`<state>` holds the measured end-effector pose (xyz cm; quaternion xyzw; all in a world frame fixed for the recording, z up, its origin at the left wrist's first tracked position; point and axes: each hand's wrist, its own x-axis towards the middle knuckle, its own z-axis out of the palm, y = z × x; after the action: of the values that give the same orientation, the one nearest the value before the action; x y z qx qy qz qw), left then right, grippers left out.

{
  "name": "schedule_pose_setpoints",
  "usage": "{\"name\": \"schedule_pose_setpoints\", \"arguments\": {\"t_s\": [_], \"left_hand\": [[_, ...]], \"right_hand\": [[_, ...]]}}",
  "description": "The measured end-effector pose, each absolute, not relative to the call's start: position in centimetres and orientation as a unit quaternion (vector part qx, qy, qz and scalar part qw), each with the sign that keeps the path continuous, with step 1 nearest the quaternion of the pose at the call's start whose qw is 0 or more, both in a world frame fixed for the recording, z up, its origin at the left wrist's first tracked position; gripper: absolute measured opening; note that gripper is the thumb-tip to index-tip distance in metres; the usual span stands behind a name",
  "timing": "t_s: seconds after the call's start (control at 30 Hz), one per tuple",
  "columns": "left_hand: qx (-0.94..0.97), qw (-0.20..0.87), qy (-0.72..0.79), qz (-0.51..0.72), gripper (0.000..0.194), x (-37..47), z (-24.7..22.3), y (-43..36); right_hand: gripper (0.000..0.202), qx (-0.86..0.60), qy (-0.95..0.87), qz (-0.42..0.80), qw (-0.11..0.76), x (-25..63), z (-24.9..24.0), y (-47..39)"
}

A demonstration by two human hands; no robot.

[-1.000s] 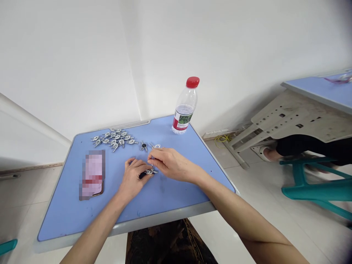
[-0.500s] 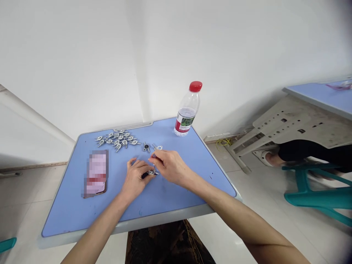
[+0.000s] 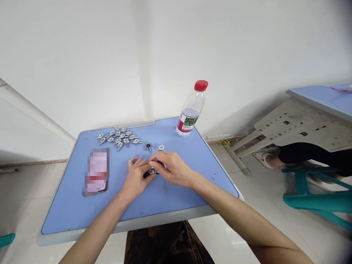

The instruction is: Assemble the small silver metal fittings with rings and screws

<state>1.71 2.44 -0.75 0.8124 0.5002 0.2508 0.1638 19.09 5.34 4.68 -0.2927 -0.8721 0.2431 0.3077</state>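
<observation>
Reference: blue-topped desk [image 3: 170, 200]. At its middle, a small silver-and-black metal part [image 3: 153, 171] is mostly covered by the bare left hand [image 3: 139, 174]; the bare right hand [image 3: 172, 165] meets it, fingertip contact too small to resolve. Desk's left side: pink-screened phone [image 3: 96, 168] masked by pixel blocks, unreadable. Desk's far left: silver metal fittings [image 3: 118, 138] overlap, count uncertain. Right of desk: teal plastic stool [image 3: 316, 200] cut by right edge; seated person's black-clad leg [image 3: 302, 156], upper body out of view. Left of desk: teal fragment [image 3: 7, 240], cut off, unidentifiable.
</observation>
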Motion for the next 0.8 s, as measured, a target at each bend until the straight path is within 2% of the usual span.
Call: {"name": "schedule_pose_setpoints", "arguments": {"t_s": [0.8], "left_hand": [[0.803, 0.161, 0.505, 0.272, 0.009, 1.85, -1.02, 2.48]], "right_hand": [[0.02, -0.226, -0.917, 0.194, 0.266, 19.43, 4.53, 5.89]]}}
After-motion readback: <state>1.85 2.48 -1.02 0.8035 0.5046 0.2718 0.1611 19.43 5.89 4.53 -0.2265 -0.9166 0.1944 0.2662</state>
